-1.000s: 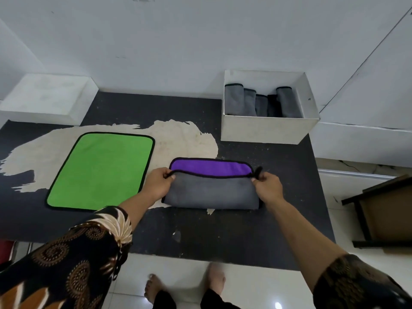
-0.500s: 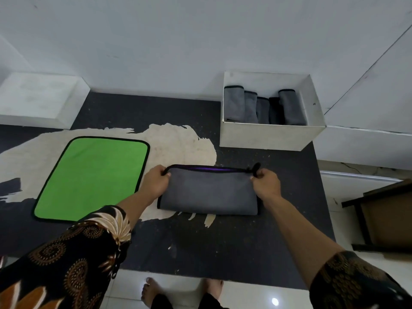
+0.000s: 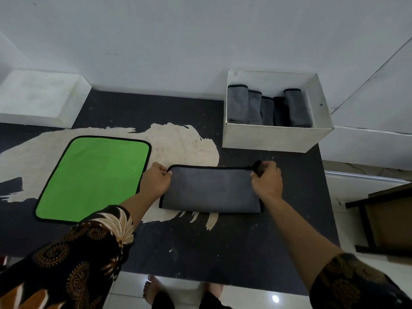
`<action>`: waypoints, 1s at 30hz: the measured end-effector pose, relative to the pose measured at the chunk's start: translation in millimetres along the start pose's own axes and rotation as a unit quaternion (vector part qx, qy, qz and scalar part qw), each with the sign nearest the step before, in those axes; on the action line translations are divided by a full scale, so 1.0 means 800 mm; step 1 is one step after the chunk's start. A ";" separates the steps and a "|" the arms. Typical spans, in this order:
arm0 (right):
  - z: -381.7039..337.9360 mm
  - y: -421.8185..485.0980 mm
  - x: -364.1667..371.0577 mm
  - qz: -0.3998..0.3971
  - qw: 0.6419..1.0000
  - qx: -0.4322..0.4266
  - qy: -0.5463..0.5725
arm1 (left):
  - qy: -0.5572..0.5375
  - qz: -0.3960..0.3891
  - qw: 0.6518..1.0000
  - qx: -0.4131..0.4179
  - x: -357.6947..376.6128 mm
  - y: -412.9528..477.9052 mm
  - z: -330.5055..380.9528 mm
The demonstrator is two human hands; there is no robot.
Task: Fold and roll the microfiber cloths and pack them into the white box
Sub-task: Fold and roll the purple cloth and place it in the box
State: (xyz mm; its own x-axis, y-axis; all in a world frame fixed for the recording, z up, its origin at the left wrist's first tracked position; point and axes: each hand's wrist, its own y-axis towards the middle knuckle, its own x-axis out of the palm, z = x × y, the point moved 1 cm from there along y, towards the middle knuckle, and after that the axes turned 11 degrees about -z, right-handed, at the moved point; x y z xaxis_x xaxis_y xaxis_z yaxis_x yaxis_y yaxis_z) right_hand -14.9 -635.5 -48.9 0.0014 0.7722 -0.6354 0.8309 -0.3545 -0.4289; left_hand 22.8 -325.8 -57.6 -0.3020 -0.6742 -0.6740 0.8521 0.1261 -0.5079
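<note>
I have the grey cloth (image 3: 210, 190) folded double on the desk (image 3: 223, 246), just in front of the white box (image 3: 274, 140) and slightly to its left. My left hand (image 3: 156, 181) is pinching the cloth's corner on the box side at the left. My right hand (image 3: 266, 181) is pinching the matching right corner, where the black hem is bunched up.

That bunched corner is my worry. If I let go carelessly, I think the top layer could slip off the lower one. The roll would then come out skewed and too bulky for the room left in the box.

By my count:
- one grey cloth in hand
- one green cloth (image 3: 93, 177) lying flat, well to the left of the box
- five rolled cloths (image 3: 237, 103) standing in the box, four grey and one darker that is hard to make out
- one box
</note>
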 end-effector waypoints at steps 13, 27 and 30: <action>0.026 -0.070 0.039 0.008 0.986 0.101 -0.130 | 0.158 0.016 0.985 -0.074 0.047 -0.060 -0.019; 0.053 -0.125 0.044 0.111 0.958 -0.016 -0.262 | 0.240 0.125 0.955 0.124 0.070 -0.114 -0.027; 0.018 -0.134 0.086 0.012 0.943 -0.158 -0.291 | 0.281 0.050 0.936 0.207 0.097 -0.116 -0.008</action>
State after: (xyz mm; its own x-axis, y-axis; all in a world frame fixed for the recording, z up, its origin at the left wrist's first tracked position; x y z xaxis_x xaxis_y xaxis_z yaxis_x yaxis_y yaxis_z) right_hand -111.9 -552.3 -55.9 -0.2069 0.3125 -0.9271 0.9591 -0.1221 -0.2552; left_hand -81.9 -385.2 -66.1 -0.2888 -0.1698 -0.9422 0.9458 -0.2033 -0.2532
